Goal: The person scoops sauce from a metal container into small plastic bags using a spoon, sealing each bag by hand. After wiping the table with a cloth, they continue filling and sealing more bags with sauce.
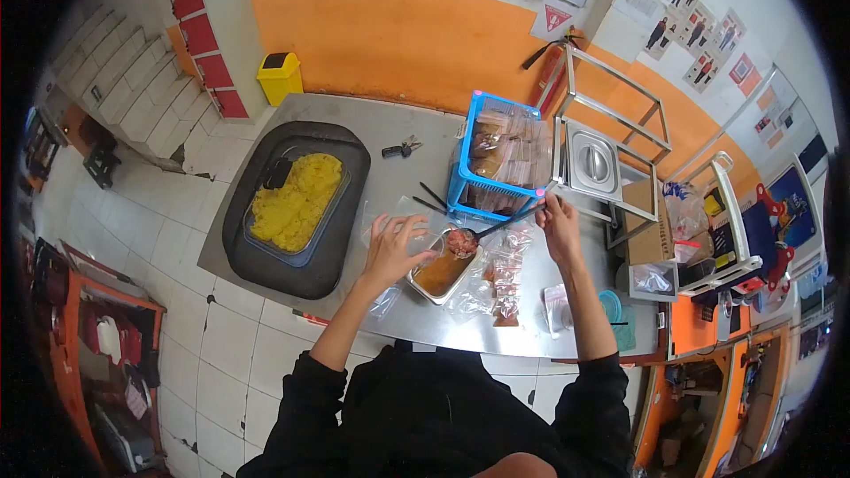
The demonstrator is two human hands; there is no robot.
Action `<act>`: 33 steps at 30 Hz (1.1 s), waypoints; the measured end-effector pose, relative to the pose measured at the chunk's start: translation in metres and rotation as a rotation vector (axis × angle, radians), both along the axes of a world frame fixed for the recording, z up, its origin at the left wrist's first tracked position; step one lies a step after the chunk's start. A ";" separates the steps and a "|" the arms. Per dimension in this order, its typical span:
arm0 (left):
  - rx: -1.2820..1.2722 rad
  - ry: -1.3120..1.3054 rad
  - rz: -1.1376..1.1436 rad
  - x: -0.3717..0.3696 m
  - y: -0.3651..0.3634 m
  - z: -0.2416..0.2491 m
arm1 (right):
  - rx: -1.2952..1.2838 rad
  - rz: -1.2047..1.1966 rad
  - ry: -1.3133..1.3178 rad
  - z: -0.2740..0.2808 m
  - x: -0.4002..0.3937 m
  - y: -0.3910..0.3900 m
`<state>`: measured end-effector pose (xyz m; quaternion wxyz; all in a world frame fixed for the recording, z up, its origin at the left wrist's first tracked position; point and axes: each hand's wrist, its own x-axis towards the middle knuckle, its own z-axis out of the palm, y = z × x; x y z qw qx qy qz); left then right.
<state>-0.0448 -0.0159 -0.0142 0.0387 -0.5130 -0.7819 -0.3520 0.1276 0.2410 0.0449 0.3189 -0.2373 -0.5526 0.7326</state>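
My right hand (560, 228) grips the black handle of a ladle (509, 221). Its bowl holds reddish chunks of food (460, 242), just above the far edge of a metal pan of brownish broth (440, 278). Close to the bowl, my left hand (393, 250) has its thumb and fingers around a clear plastic bag (431, 242), whose mouth is near the ladle. Several filled small bags (506, 288) lie in a row right of the pan, beside loose clear plastic (469, 301).
A black tray (237, 248) with yellow food (301, 199) stands at left. Keys (403, 148) lie behind. A blue basket (459, 193) of packed bags stands near a metal rack with a lidded steel pan (592, 162). A cardboard box (645, 221) is at right.
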 end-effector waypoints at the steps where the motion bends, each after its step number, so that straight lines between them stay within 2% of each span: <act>1: 0.004 0.022 -0.015 0.001 0.001 0.002 | 0.032 0.024 -0.044 0.008 -0.006 0.000; 8: 0.033 0.109 -0.079 0.011 0.007 0.016 | 0.389 0.122 -0.245 0.057 -0.049 -0.012; 10: 0.019 0.089 -0.090 0.013 0.009 0.018 | 0.678 0.143 -0.339 0.077 -0.060 -0.029; 11: 0.005 0.073 -0.103 0.015 0.011 0.019 | 0.679 0.142 -0.343 0.090 -0.064 -0.042; 13: 0.021 0.059 -0.092 0.018 0.014 0.020 | 0.874 0.182 -0.416 0.118 -0.072 -0.074; 14: 0.035 0.049 -0.079 0.020 0.016 0.020 | 0.875 0.181 -0.419 0.120 -0.076 -0.082; 16: 0.069 0.015 -0.070 0.022 0.020 0.019 | 1.273 0.226 -0.315 0.122 -0.083 -0.097; 17: 0.101 -0.018 -0.058 0.023 0.022 0.018 | 1.274 0.225 -0.317 0.124 -0.086 -0.106; 19: 0.132 0.054 -0.014 0.025 0.022 0.018 | 1.464 0.288 -0.173 0.125 -0.085 -0.125; 21: 0.164 0.126 0.037 0.025 0.022 0.018 | 1.491 0.347 -0.178 0.127 -0.082 -0.136; 26: 0.200 0.009 0.057 0.021 0.027 0.010 | 1.533 0.454 -0.125 0.133 -0.070 -0.149; 33: 0.203 0.017 0.107 0.021 0.028 0.003 | 1.563 0.530 -0.153 0.141 -0.061 -0.150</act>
